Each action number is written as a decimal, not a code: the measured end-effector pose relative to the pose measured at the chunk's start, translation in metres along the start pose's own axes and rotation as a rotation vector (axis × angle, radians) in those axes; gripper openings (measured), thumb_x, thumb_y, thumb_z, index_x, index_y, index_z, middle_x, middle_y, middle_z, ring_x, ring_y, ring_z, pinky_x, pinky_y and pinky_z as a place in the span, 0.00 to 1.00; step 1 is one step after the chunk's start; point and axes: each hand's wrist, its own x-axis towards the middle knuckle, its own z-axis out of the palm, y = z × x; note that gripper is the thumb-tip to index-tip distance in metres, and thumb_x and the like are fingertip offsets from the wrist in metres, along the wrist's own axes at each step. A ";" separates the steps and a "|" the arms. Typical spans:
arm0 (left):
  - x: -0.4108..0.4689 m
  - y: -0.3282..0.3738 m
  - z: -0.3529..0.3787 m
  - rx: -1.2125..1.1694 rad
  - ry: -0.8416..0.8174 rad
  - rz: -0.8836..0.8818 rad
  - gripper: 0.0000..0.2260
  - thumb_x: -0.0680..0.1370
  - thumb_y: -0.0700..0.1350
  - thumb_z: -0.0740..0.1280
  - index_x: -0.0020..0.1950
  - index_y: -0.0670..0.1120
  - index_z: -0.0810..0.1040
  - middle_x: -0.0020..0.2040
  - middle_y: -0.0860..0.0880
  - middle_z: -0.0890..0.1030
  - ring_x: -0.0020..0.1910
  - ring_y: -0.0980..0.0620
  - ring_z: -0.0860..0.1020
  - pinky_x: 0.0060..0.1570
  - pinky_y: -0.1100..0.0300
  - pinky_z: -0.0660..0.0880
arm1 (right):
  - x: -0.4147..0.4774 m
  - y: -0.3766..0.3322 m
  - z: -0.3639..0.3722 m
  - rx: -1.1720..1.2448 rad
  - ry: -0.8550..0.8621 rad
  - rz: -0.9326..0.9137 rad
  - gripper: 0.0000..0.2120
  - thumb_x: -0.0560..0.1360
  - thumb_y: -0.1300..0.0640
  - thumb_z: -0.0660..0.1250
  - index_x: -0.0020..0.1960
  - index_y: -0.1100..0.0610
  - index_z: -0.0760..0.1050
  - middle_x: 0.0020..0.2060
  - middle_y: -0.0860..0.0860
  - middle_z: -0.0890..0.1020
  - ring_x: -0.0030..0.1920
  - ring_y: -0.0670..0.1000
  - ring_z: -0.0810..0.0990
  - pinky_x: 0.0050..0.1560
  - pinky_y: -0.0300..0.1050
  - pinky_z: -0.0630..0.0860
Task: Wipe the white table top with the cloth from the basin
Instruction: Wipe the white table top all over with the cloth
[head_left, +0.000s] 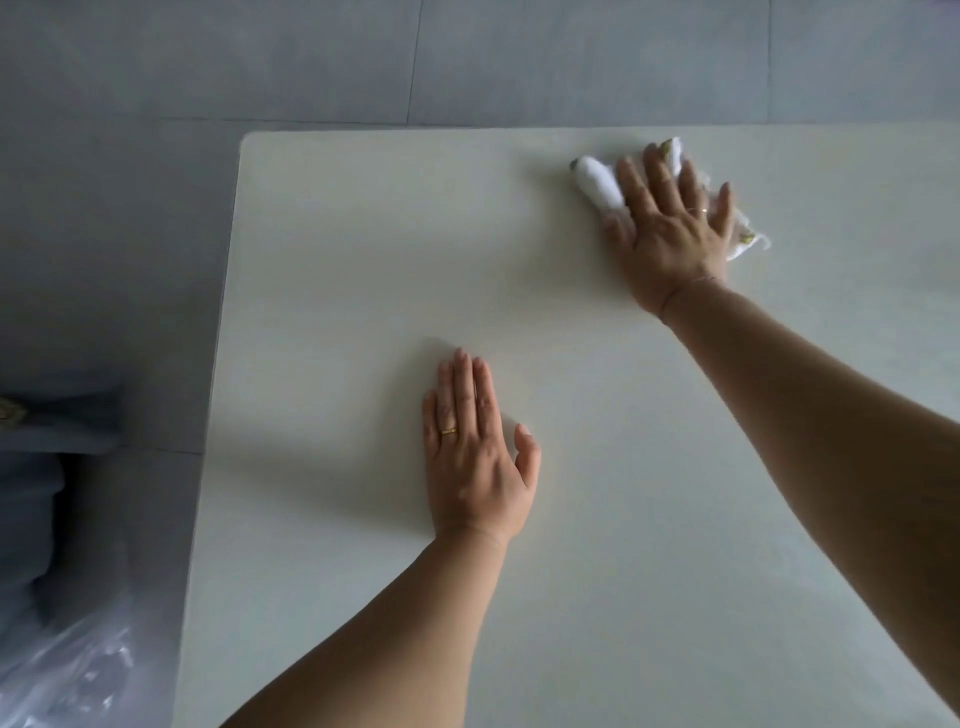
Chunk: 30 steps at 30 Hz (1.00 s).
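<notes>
The wiping itself is the step in hand: the right hand (670, 234) lies flat on top of the cloth (597, 182) and presses it onto the white table top (363, 260), its fingers straight and spread apart, with the fabric bulging out between and beside them. Taking the table's rounded corner (248, 139) as the mark, the cloth sits well to the right of it, close to the same far edge. The left hand (475, 457) rests palm down on the bare surface, to the right of that corner and much nearer the person; its four fingers are pressed together, the thumb stands a little apart, and a gold ring (449, 431) shows on one finger (it looks like a bracing hand, holding nothing). The cloth is white, bunched into soft rolls rather than laid out flat, with a frayed, stringy edge and small dark-yellow marks at its ends; whether it is wet I cannot tell. By my reading only the far strip is being covered, so the next move calls for sweeping the cloth along the far edge towards the corner, keeping even downward pressure, then working back in bands towards the near side and lifting the left hand out of the way.
</notes>
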 end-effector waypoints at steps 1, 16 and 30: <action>0.000 0.000 0.000 -0.001 0.002 0.001 0.31 0.75 0.51 0.55 0.75 0.37 0.59 0.76 0.40 0.58 0.76 0.42 0.57 0.73 0.48 0.51 | 0.007 -0.002 0.001 0.033 0.017 0.129 0.26 0.79 0.41 0.47 0.76 0.44 0.51 0.77 0.47 0.51 0.76 0.53 0.47 0.72 0.63 0.39; 0.000 0.000 0.000 -0.008 0.015 0.005 0.31 0.75 0.50 0.55 0.75 0.37 0.59 0.76 0.40 0.58 0.75 0.42 0.57 0.73 0.46 0.54 | 0.043 -0.009 -0.009 -0.025 -0.045 -0.073 0.26 0.78 0.40 0.47 0.75 0.43 0.51 0.77 0.47 0.50 0.76 0.53 0.47 0.71 0.64 0.40; 0.000 -0.003 0.005 0.013 0.038 0.021 0.30 0.75 0.50 0.54 0.75 0.37 0.59 0.76 0.40 0.59 0.75 0.42 0.57 0.74 0.48 0.52 | 0.022 -0.016 -0.015 -0.030 -0.128 -0.257 0.24 0.80 0.42 0.45 0.76 0.43 0.50 0.77 0.47 0.50 0.76 0.53 0.47 0.72 0.59 0.44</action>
